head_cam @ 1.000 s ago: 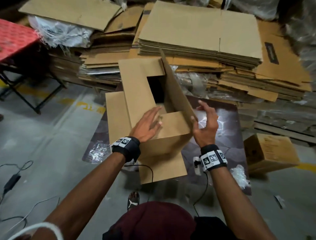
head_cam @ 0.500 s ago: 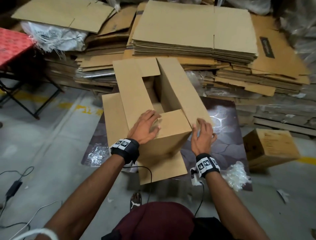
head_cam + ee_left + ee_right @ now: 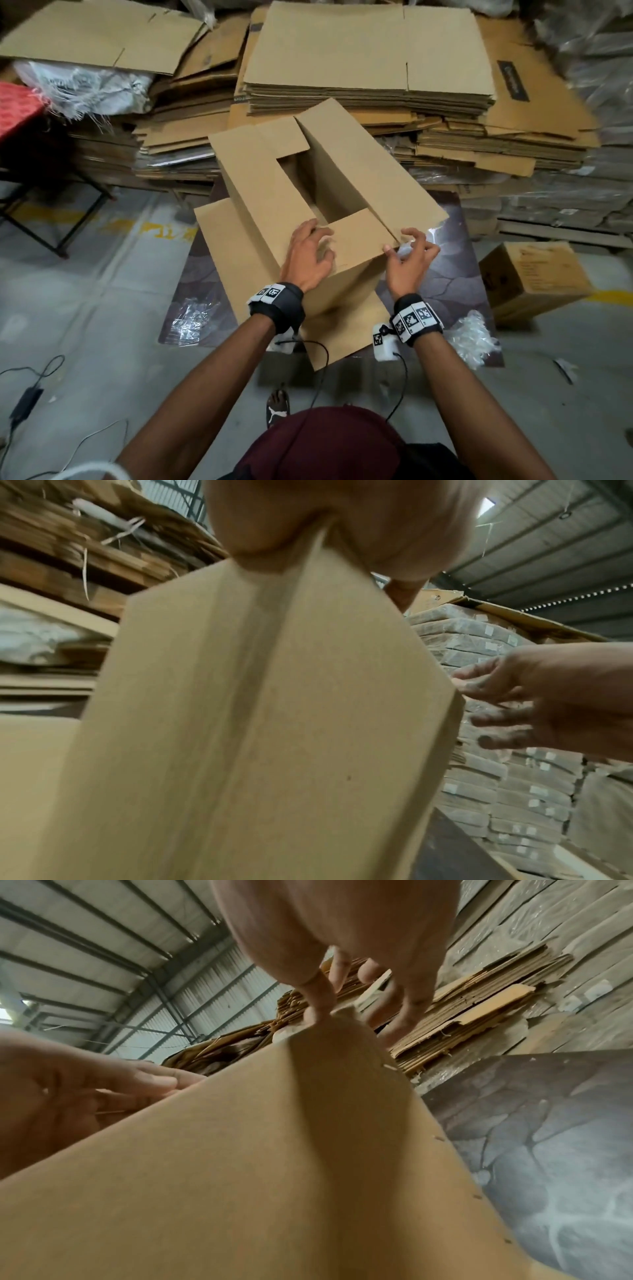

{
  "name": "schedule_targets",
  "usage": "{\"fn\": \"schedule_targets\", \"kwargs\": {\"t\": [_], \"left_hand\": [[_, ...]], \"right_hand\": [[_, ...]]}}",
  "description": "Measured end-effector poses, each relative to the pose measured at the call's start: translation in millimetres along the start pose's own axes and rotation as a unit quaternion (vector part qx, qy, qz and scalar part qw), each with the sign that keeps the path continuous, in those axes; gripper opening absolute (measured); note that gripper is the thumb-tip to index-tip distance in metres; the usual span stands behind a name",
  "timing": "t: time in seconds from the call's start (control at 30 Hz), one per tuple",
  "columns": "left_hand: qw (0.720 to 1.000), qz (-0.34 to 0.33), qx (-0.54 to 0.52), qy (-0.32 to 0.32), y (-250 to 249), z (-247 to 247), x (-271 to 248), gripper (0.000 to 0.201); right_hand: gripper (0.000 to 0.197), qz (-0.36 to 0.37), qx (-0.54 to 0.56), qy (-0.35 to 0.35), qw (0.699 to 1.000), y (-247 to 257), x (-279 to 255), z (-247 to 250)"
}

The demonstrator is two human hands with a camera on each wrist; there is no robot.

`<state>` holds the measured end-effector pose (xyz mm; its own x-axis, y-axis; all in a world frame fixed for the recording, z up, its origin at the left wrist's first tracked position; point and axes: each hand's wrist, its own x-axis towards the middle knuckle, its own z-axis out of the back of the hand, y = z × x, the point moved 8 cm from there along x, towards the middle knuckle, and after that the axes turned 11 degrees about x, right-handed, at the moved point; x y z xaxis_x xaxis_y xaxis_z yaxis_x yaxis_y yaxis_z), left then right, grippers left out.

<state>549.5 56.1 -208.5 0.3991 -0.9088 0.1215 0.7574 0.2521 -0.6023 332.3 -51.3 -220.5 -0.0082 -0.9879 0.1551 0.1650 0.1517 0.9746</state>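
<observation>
Puma logo on sandal (image 3: pixel 277 411)

Mat (image 3: pixel 448 287) and carton (image 3: pixel 534 277) on floor (image 3: pixel 85 308)

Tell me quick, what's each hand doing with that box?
Left hand: open, fingers pressing on the box.
Right hand: open, thumb touching the box's corner, gripping nothing.
</observation>
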Motion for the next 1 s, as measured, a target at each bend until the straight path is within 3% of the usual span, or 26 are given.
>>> {"fn": "schedule_targets", "kwargs": {"t": [0.13, 0.3, 0.4, 0.5, 0.57, 0.63, 0.77, 0.87, 1.0], "left_hand": [[0.994, 0.039, -0.096, -0.036, -42, -18, 16, 0.037], [0.994, 0.043, -0.104, 0.018, -82, -49, 30, 0.05], [0.996, -0.019, 0.005, 0.086, -100, -66, 47, 0.05], [0.962, -0.136, 0.174, 0.16, -115, -73, 59, 0.048], [0.937, -0.173, 0.239, 0.186, -120, -64, 65, 0.047], [0.93, -0.192, 0.252, 0.185, -127, -47, 68, 0.043], [0.942, -0.23, 0.215, 0.118, -151, 5, 64, 0.031], [0.95, -0.22, 0.202, 0.095, -150, 49, 54, 0.031], [0.922, -0.184, 0.29, 0.177, -132, 91, 33, 0.022]], "right_hand": [[0.019, -0.017, -0.043, -0.029, 0.999, 2, 39, 6], [0.026, -0.046, -0.055, -0.03, 0.997, -17, 73, 31], [0.023, -0.071, -0.049, -0.042, 0.995, -32, 88, 44], [0.022, -0.087, -0.035, -0.057, 0.994, -32, 95, 48], [0.023, -0.093, -0.03, -0.062, 0.993, -34, 96, 47], [0.024, -0.101, -0.03, -0.065, 0.992, -39, 96, 46], [0.022, -0.114, -0.012, -0.08, 0.99, -40, 92, 47], [0.017, -0.112, 0.005, -0.08, 0.991, -35, 89, 48], [0.016, -0.114, 0.018, -0.096, 0.989, -37, 88, 46]]}}
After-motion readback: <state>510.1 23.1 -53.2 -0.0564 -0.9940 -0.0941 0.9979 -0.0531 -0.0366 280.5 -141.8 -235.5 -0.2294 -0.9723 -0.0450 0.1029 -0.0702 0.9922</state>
